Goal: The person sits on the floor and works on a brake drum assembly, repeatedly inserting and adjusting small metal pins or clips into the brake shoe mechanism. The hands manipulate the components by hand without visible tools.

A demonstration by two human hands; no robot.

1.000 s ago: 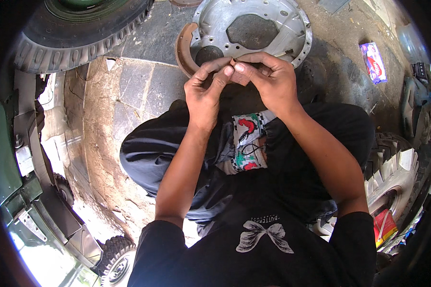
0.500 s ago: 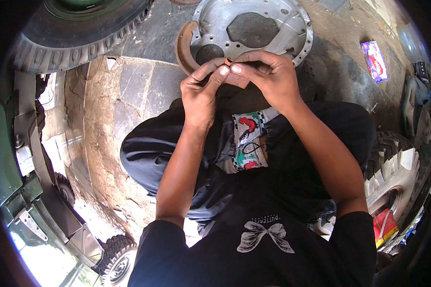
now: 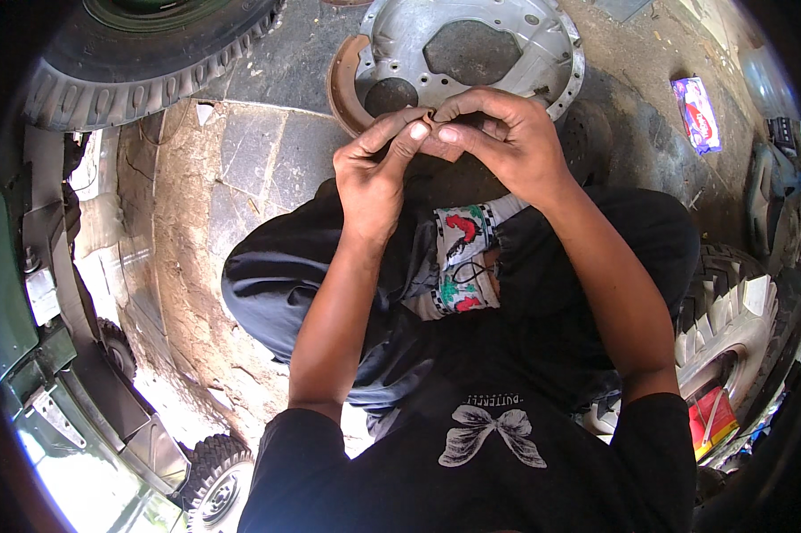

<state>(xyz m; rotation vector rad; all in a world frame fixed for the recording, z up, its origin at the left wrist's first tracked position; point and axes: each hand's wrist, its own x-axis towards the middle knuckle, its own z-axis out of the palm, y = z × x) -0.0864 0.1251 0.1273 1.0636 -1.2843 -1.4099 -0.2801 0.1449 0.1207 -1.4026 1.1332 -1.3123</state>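
Note:
My left hand (image 3: 372, 173) and my right hand (image 3: 523, 147) meet in front of me, above my crossed legs. Between thumbs and fingertips they pinch a small reddish-brown piece of sandpaper (image 3: 442, 149). Its top edge is curled over between the two thumbs, and its lower corner hangs free below. Just beyond my hands lies a round silver metal housing (image 3: 390, 44) with a large opening and several holes. A curved rust-brown brake shoe (image 3: 342, 87) leans against its left rim, partly hidden behind my left fingers.
A big tyre (image 3: 143, 80) stands at the far left, with green vehicle parts (image 3: 18, 293) along the left side. A purple packet (image 3: 698, 115) lies on the floor at the right. Another tyre (image 3: 725, 311) and a red-and-yellow box (image 3: 713, 417) are near my right elbow.
My right hand has shifted slightly up and right, its index finger bending more over the sandpaper. The sandpaper's top edge looks more curled. Both hands keep their pinch.

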